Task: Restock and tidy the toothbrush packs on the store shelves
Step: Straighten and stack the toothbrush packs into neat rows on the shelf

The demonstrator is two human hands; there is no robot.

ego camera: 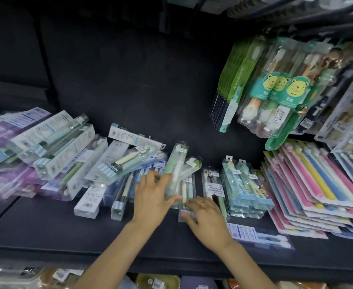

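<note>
- Down at the front, two bare arms reach over the edge of the dark shelf (46, 232).
- The right hand (207, 221) wears a gold ring (203, 203). Its fingers lie spread and bent on a clear toothbrush pack (186, 197) that lies flat on the shelf, but I cannot tell if they hold it.
- The left hand (152, 197) holds a tall green toothbrush pack (175, 170), with the thumb on the front and fingers behind. The pack is tipped up, leaning away.
- Just right of the hands stand blue packs (244, 184), and past those is a pile of pink, yellow and blue packs (317, 184).
- To the left is a messy heap of clear and purple packs (46, 151).
- Farther back and up, bear packs (283, 94) hang.
</note>
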